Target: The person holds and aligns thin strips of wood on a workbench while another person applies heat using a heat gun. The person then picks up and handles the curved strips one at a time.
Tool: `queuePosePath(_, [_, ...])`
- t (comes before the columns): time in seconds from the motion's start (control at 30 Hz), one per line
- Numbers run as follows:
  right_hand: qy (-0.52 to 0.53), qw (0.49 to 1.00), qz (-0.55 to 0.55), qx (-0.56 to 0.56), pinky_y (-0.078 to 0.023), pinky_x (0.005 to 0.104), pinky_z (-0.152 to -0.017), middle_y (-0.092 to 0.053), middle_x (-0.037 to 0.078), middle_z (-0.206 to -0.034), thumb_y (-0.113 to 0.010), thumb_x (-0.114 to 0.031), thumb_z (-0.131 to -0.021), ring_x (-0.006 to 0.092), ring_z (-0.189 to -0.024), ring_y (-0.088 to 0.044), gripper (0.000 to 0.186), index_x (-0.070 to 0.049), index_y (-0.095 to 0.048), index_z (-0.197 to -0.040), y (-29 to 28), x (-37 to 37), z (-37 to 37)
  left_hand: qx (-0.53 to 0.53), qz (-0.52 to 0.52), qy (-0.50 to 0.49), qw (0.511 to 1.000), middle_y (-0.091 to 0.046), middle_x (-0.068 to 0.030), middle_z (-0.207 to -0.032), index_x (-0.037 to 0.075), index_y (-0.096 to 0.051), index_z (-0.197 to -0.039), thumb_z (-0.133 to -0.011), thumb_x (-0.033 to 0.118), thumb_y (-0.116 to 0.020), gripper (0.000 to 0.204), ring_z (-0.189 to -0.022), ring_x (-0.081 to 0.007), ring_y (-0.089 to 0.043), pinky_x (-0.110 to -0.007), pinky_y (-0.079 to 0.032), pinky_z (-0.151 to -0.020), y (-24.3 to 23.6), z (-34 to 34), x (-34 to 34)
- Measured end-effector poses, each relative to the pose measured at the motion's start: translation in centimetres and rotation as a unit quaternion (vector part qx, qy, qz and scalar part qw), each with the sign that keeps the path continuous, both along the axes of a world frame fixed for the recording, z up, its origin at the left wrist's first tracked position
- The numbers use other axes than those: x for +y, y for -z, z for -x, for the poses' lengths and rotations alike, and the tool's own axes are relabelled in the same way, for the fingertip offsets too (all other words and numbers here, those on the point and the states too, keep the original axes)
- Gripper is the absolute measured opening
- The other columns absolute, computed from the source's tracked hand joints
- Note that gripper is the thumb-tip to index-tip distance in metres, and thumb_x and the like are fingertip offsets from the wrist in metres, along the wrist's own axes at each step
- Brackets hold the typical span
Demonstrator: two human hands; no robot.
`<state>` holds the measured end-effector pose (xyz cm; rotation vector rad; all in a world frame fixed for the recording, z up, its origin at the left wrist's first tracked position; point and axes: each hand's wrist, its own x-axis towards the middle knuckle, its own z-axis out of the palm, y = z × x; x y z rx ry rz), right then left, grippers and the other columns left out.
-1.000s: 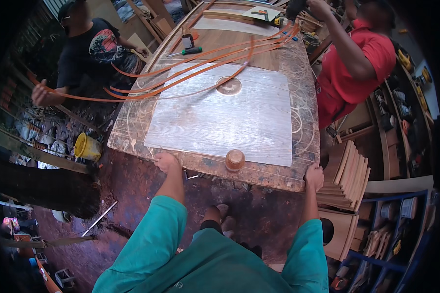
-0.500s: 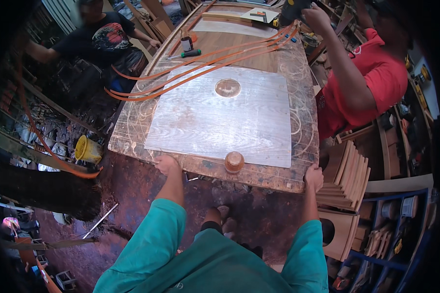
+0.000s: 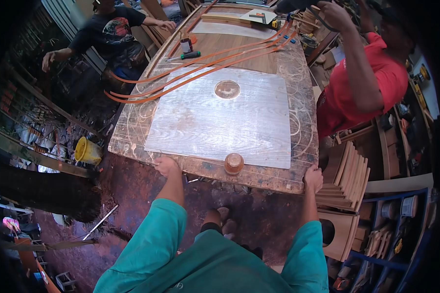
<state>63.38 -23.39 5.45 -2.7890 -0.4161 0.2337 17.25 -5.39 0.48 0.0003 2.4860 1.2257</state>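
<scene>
With fingers curled over the front edge of the worn wooden worktable (image 3: 122,132), my left hand (image 3: 167,166) grips it left of centre. My right hand (image 3: 313,178) is closed round its front right corner. Between them, a squat brownish jar or cup (image 3: 233,163) stands close to the edge, touched by neither hand. A pale wood-grain sheet (image 3: 215,124) with a round hole (image 3: 227,89) in it lies flat on the tabletop. Several long orange strips (image 3: 181,87) lie across its far part and overhang the left side.
Beyond the sheet are a green-handled screwdriver (image 3: 185,55) and a dark bottle (image 3: 186,44). One co-worker in black (image 3: 112,34) stands far left; another in red (image 3: 364,78) holds up a dark object at right. Stacked curved boards (image 3: 344,180) and a yellow bucket (image 3: 88,150) flank the table.
The orange strip hanging at the far left has gone from view, and that co-worker's hands have shifted. The co-worker in red has moved the dark object slightly. My hands stay put.
</scene>
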Motion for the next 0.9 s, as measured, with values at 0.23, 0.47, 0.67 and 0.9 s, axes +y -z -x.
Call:
queuePosePath(0.23, [-0.008, 1.000, -0.002, -0.010, -0.046, 0.0497, -0.087, -0.066, 0.023, -0.104, -0.030, -0.051, -0.095, 0.0401, -0.101, -0.061, 0.061, -0.003, -0.062, -0.111, 0.7, -0.1, -0.6, -0.009, 0.010, 0.001, 1.000, -0.059, -0.0311, -0.114, -0.006, -0.052, -0.121, -0.094, 0.048, -0.029, 0.065, -0.108, -0.0452, -0.056, -0.052, -0.041, -0.096, 0.0, 0.0, 0.0])
queuePosePath(0.47, [-0.004, 1.000, -0.004, -0.008, -0.046, 0.0499, -0.087, -0.066, 0.023, -0.104, -0.029, -0.051, -0.095, 0.0398, -0.102, -0.062, 0.060, -0.003, -0.062, -0.112, 0.3, 0.0, -0.3, -0.015, 0.006, 0.008, 1.000, -0.058, -0.0302, -0.116, -0.005, -0.051, -0.124, -0.094, 0.049, -0.029, 0.066, -0.110, -0.0444, -0.056, -0.051, -0.041, -0.097, -0.3, 0.0, -0.2])
queuePosePath(0.67, [-0.004, 1.000, -0.004, 0.001, -0.047, 0.0493, -0.087, -0.066, 0.023, -0.104, -0.030, -0.051, -0.095, 0.0394, -0.102, -0.062, 0.060, -0.003, -0.062, -0.111, 0.6, 0.0, -0.3, -0.030, -0.017, -0.009, 0.999, -0.058, -0.0294, -0.117, -0.003, -0.050, -0.126, -0.094, 0.049, -0.028, 0.065, -0.111, -0.0441, -0.055, -0.052, -0.039, -0.098, 0.4, 0.4, -0.1])
queuePosePath(0.9, [0.008, 1.000, 0.005, 0.023, -0.044, 0.0496, -0.091, -0.065, 0.023, -0.109, -0.027, -0.053, -0.095, 0.0401, -0.107, -0.059, 0.062, -0.005, -0.061, -0.115, 0.5, -0.2, -0.9, -0.031, 0.009, 0.019, 0.999, -0.057, -0.0305, -0.119, -0.005, -0.050, -0.125, -0.095, 0.049, -0.026, 0.066, -0.112, -0.0443, -0.054, -0.051, -0.041, -0.098, 2.2, 1.4, 0.6])
